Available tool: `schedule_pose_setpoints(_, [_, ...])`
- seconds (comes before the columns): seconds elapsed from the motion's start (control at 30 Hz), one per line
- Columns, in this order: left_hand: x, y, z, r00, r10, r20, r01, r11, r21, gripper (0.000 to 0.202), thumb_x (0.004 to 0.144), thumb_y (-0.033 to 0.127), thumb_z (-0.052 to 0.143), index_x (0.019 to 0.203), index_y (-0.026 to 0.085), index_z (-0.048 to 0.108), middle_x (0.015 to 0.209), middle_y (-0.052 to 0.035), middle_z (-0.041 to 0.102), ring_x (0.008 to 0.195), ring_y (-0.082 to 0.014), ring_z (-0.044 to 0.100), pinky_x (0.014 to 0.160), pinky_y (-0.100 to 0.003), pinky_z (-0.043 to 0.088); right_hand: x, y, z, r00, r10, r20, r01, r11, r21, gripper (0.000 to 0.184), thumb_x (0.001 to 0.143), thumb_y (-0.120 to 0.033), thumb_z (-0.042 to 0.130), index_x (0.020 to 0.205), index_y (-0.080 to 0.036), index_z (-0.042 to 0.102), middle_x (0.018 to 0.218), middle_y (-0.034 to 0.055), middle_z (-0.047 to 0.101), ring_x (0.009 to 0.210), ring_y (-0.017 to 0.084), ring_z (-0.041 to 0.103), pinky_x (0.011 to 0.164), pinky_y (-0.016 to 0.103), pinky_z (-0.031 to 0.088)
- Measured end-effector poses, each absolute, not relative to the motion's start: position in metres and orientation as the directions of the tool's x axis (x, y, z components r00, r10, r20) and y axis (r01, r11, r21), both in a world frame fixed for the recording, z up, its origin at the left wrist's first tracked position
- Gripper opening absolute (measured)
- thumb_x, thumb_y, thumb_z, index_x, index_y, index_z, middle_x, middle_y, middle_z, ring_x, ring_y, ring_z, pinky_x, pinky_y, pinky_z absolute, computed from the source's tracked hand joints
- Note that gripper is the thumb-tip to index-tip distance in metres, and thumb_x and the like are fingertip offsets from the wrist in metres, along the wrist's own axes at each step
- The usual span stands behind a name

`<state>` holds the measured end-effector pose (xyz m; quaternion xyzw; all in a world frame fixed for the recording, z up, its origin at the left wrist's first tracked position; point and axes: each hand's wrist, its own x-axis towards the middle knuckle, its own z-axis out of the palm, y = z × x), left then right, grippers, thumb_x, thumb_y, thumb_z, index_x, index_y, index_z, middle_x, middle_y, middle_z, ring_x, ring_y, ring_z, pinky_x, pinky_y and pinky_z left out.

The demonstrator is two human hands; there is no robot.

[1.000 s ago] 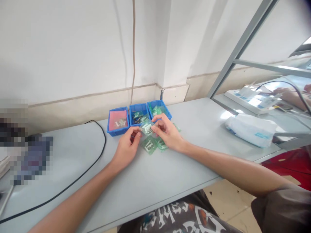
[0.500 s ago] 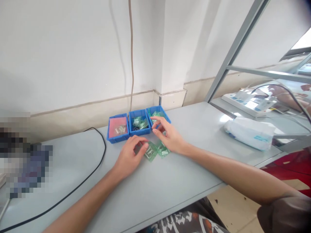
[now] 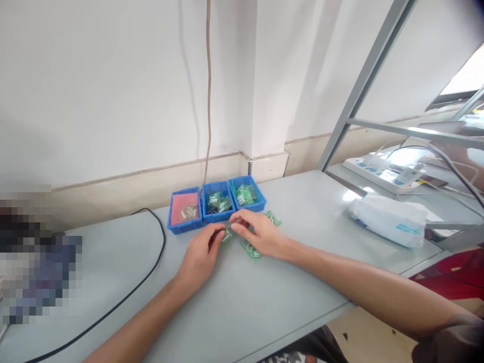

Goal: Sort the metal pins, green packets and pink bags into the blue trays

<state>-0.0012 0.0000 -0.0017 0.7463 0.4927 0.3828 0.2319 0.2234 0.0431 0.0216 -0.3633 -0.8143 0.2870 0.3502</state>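
My left hand (image 3: 200,251) is closed, pinching a small green-tinted plastic bag (image 3: 226,235) with pale pieces inside. Close beside it, my right hand (image 3: 264,234) has its thumb and forefinger brought together at the bag's upper edge; the exact contact is partly hidden. Another green bag (image 3: 251,251) lies on the table, partly under my right hand. Just beyond that hand rests a further green bag (image 3: 274,218). Behind my hands stand three blue bins: the left bin (image 3: 185,228) with a pink sheet and pale pieces, the middle bin (image 3: 219,217) and the right bin (image 3: 252,206) with bagged pieces.
A black cable (image 3: 130,285) curves over the left of the grey table (image 3: 212,317). A white soft packet (image 3: 389,220) lies at the right, near a metal frame (image 3: 363,80). Beyond it are a power strip (image 3: 378,174) and a blurred person's arm (image 3: 454,154).
My right hand has lowered from the right bin toward my left fingertips. The bag in my left hand is now mostly covered. A bag beyond my right hand has come into view.
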Motion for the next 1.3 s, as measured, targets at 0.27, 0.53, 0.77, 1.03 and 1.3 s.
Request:
schedule_pose_setpoints(0.27, [0.001, -0.004, 0.001, 0.083, 0.953, 0.293, 0.365, -0.303, 0.88, 0.029, 0.113, 0.043, 0.047, 0.135, 0.024, 0.052, 0.085, 0.0017, 0.062, 0.069, -0.0156, 0.058, 0.067, -0.027, 0.047, 0.226, 0.04, 0.025, -0.556, 0.667, 0.495, 0.312, 0.72, -0.619, 0.019, 0.109, -0.016, 0.047, 0.108, -0.025, 0.063, 0.102, 0.0034, 0.07, 0.092, 0.02, 0.063, 0.084, 0.033, 0.05])
schedule_pose_setpoints(0.53, [-0.002, -0.007, 0.008, 0.118, 0.961, 0.251, 0.49, -0.277, 0.827, 0.04, 0.116, 0.048, 0.034, 0.131, 0.026, 0.064, 0.079, 0.0016, 0.062, 0.071, -0.0183, 0.056, 0.068, -0.029, 0.043, 0.224, 0.041, 0.02, -0.539, 0.7, 0.469, 0.343, 0.691, -0.637, 0.034, 0.092, -0.002, 0.062, 0.116, -0.025, 0.067, 0.11, 0.005, 0.068, 0.099, 0.023, 0.06, 0.089, 0.036, 0.052])
schedule_pose_setpoints(0.77, [0.001, -0.011, 0.015, 0.207, 0.9, 0.384, 0.491, -0.434, 0.755, 0.032, 0.115, 0.042, 0.042, 0.127, 0.026, 0.066, 0.12, -0.0054, 0.072, 0.107, -0.0224, 0.066, 0.093, -0.034, 0.05, 0.224, 0.046, 0.02, -0.452, 0.781, 0.431, 0.275, 0.582, -0.765, 0.008, 0.105, -0.023, 0.061, 0.104, -0.025, 0.069, 0.105, 0.0037, 0.066, 0.092, 0.02, 0.063, 0.074, 0.031, 0.05])
schedule_pose_setpoints(1.03, [0.002, -0.007, 0.004, 0.117, 0.89, 0.44, 0.508, -0.434, 0.744, 0.038, 0.111, 0.025, 0.047, 0.148, 0.029, 0.052, 0.127, -0.0071, 0.068, 0.101, -0.0203, 0.066, 0.091, -0.035, 0.053, 0.222, 0.041, 0.018, -0.426, 0.853, 0.301, 0.171, 0.402, -0.899, 0.022, 0.106, -0.035, 0.064, 0.125, -0.03, 0.056, 0.077, -0.007, 0.058, 0.069, 0.015, 0.054, 0.07, 0.032, 0.045])
schedule_pose_setpoints(1.3, [0.0, -0.006, 0.009, 0.186, 0.895, 0.406, 0.593, -0.432, 0.679, 0.022, 0.109, 0.037, 0.057, 0.119, 0.025, 0.072, 0.098, -0.0045, 0.069, 0.084, -0.021, 0.059, 0.076, -0.032, 0.047, 0.22, 0.034, 0.02, -0.465, 0.844, 0.266, 0.142, 0.368, -0.919, 0.021, 0.111, -0.046, 0.054, 0.118, -0.027, 0.059, 0.078, -0.004, 0.063, 0.072, 0.016, 0.061, 0.067, 0.03, 0.048])
